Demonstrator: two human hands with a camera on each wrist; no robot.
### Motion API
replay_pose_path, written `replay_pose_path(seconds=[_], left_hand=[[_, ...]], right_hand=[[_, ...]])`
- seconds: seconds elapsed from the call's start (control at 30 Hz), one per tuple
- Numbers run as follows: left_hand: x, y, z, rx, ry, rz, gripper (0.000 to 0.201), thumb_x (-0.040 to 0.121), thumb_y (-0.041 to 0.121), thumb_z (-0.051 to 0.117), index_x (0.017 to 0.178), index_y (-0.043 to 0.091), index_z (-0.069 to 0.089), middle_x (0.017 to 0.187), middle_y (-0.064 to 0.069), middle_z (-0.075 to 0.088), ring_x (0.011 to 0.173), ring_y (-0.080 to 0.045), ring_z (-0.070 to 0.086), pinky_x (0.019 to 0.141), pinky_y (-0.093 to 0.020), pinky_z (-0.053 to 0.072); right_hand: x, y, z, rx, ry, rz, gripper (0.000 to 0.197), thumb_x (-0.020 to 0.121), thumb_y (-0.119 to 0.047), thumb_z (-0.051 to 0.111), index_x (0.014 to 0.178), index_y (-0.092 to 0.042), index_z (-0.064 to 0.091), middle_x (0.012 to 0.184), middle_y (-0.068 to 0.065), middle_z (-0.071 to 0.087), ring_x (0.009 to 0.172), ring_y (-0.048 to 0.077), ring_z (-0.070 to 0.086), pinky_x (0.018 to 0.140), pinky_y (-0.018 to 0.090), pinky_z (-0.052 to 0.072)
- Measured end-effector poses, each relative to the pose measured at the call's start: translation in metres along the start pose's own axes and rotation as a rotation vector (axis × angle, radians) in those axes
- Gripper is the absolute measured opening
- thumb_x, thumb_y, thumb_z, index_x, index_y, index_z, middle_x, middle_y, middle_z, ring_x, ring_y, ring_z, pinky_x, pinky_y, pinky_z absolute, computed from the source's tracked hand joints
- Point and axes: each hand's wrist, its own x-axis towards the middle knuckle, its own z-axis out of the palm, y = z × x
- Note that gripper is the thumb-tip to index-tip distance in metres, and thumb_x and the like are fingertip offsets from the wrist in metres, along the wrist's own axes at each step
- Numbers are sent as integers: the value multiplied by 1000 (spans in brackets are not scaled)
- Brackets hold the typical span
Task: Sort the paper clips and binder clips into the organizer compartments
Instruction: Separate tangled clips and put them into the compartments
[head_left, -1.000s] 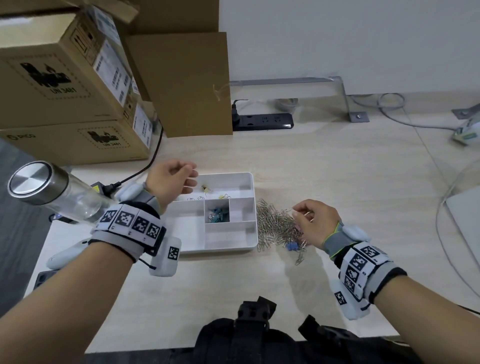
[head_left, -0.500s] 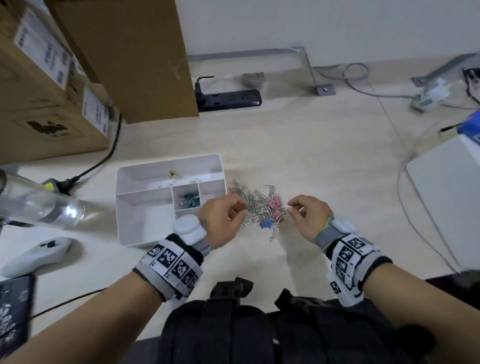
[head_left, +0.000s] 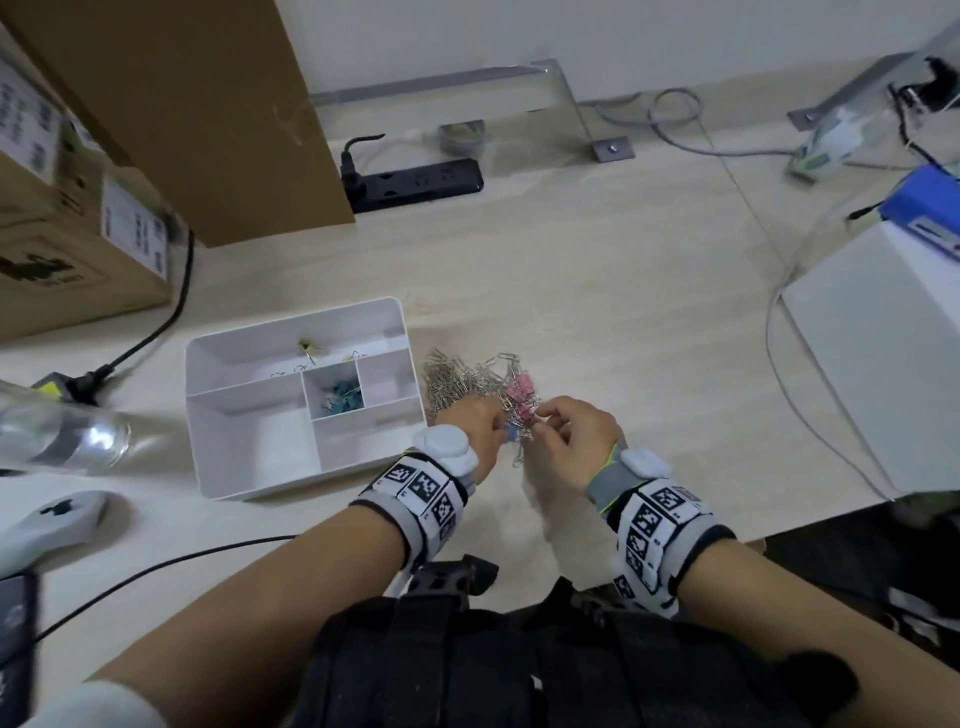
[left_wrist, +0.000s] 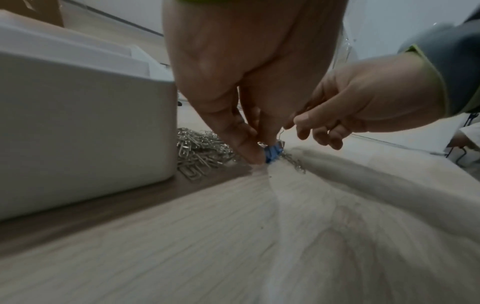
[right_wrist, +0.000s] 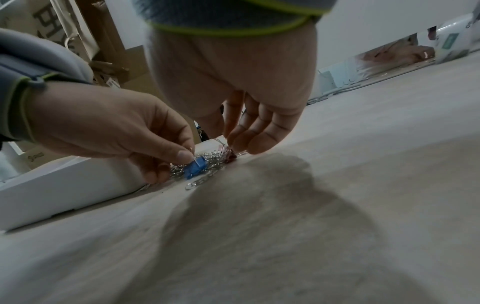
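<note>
The left hand (head_left: 475, 434) is covering the near edge of the paper clip pile (head_left: 467, 379) beside the organizer (head_left: 249, 467), and the blue binder clip (right_wrist: 195, 169) is showing only partly under its fingers (right_wrist: 182, 155). The small items in the organizer's far compartment (head_left: 311, 351) are reading too small to identify. Left of the organizer, the bottle (head_left: 57, 434) is blurring and running off the picture's edge.
</note>
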Motion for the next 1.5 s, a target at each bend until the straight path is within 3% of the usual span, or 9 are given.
replay_pose_path(seconds=[0.2, 0.33, 0.5, 0.67, 0.83, 1.07, 1.2, 1.33, 1.5], left_hand=[[-21, -6, -15, -512, 201, -90, 22, 78, 16, 70, 63, 22, 55, 70, 7, 64, 63, -13, 62, 59, -23, 47], [-31, -23, -45, -932, 211, -183, 21, 80, 6, 69, 66, 12, 56, 61, -11, 65, 60, -30, 66, 65, -43, 58], [-28, -64, -82, -465, 443, -93, 13, 76, 20, 72, 70, 21, 61, 64, 6, 65, 55, -3, 58, 60, -21, 51], [-27, -79, -99, 24, 254, -33, 14, 84, 32, 65, 92, 20, 66, 88, 2, 68, 79, -18, 63, 75, -34, 53], [-31, -80, -97, -142, 348, -19, 10, 84, 32, 63, 84, 23, 67, 79, 8, 72, 72, -10, 67, 69, -28, 53], [-31, -46, -77, -1024, 246, -294, 11, 89, 13, 61, 79, 12, 66, 74, -6, 70, 58, -15, 62, 55, -24, 55], [-32, -25, -51, -953, 121, -289, 9, 89, 15, 62, 83, 10, 67, 76, -8, 69, 58, -15, 60, 54, -23, 56], [-34, -14, -30, -873, 55, -236, 11, 88, 13, 62, 78, 14, 65, 73, -8, 68, 57, -14, 61, 57, -26, 55], [-35, -11, -24, -870, 60, -251, 7, 89, 11, 62, 84, 7, 66, 72, -7, 67, 59, -16, 61, 58, -25, 56]], right_hand=[[5, 4, -4, 34, 6, 11, 10, 82, -26, 66, 92, -27, 68, 75, -10, 64, 62, 1, 54, 59, 8, 36], [9, 5, -3, 8, -1, 4, 8, 83, -25, 66, 91, -26, 69, 75, -8, 65, 64, 6, 56, 58, 4, 33], [17, -8, 1, -12, -15, -25, 7, 83, -23, 67, 90, -23, 68, 73, -10, 64, 62, 5, 57, 57, 7, 35], [26, -21, -1, 7, -27, -41, 13, 83, -20, 66, 92, -28, 68, 73, -14, 63, 61, -1, 55, 64, 18, 41], [36, -20, -11, -13, 12, 31, 9, 85, -28, 64, 92, -25, 67, 80, -8, 64, 68, 10, 60, 69, 24, 50], [44, -16, -3, -148, -89, -66, 37, 78, -40, 69, 112, -29, 61, 111, -4, 47, 91, 13, 54, 86, 27, 47], [47, -16, 12, -213, -96, -134, 32, 79, -30, 69, 110, -28, 63, 115, 2, 46, 96, 20, 55, 87, 30, 48], [47, -18, 13, -97, -7, -132, 6, 84, -23, 66, 87, -21, 71, 90, 0, 55, 81, 19, 57, 66, 23, 37], [34, -24, -1, 57, 41, -93, 5, 81, -24, 70, 81, -20, 74, 78, -5, 57, 74, 12, 54, 67, 24, 39]])
